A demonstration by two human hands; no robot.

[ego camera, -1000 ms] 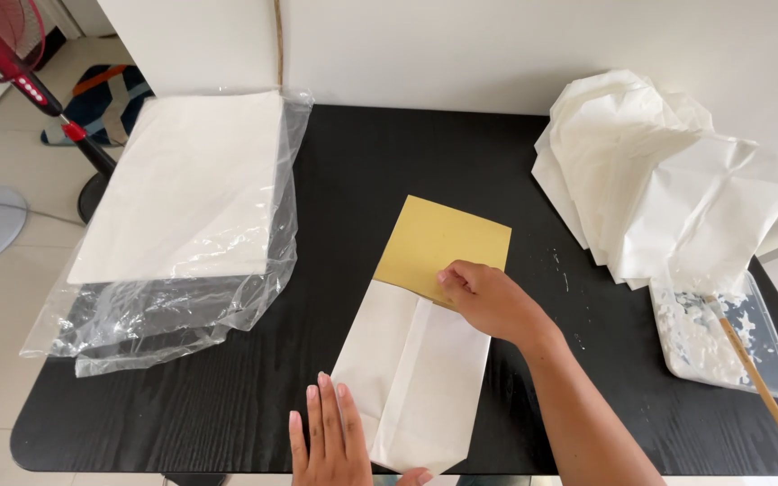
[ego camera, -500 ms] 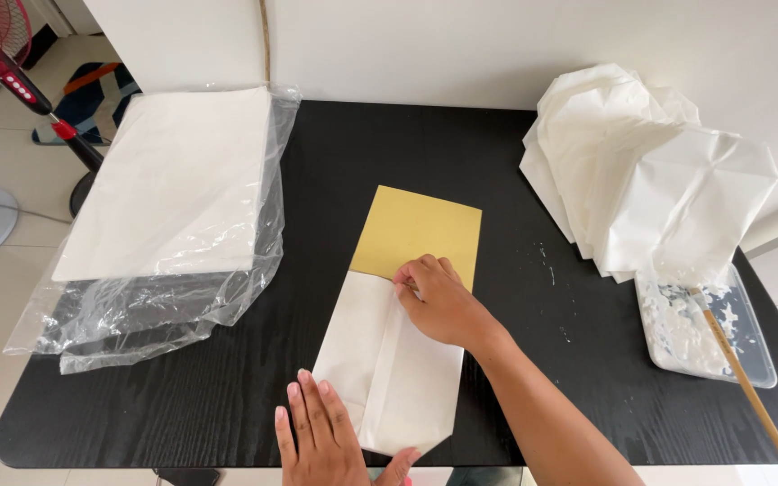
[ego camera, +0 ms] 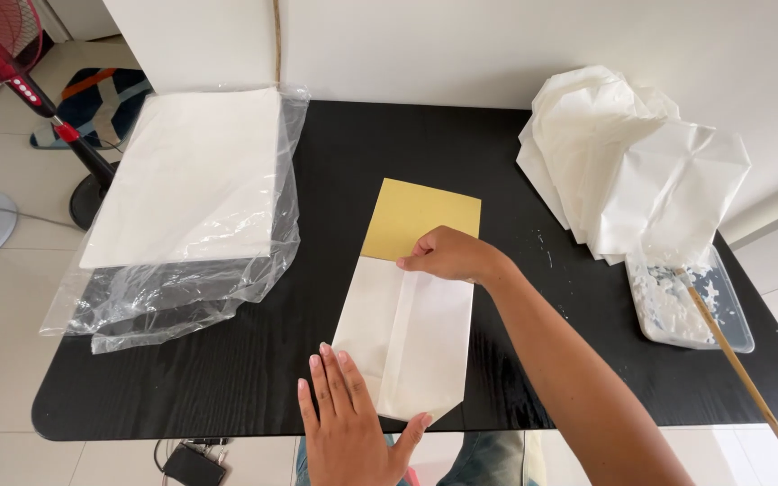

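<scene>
**Both hands on the folded white paper**

My left hand (ego camera: 348, 423) lies flat and open, fingers spread, pressing the near left corner of the folded white paper (ego camera: 407, 337) against the black desk (ego camera: 425, 153). My right hand (ego camera: 447, 255) rests on the paper's far edge, fingers curled loosely with the tips pressing down, right where the white paper meets the yellow sheet (ego camera: 420, 216); it grips nothing. The white paper lies in the middle of the desk, toward my side, with a lengthwise crease down it and its near right corner cut at a slant. The yellow sheet sticks out from beneath it on the far side.

To my left, a stack of white sheets (ego camera: 191, 175) sits in a clear plastic bag (ego camera: 182, 292) that overhangs the desk's edge. To my right is a heap of crumpled white paper (ego camera: 632, 162), and just beside it a clear tray (ego camera: 691, 301) of white paste with a wooden stick (ego camera: 736, 364) leaning in it.
</scene>
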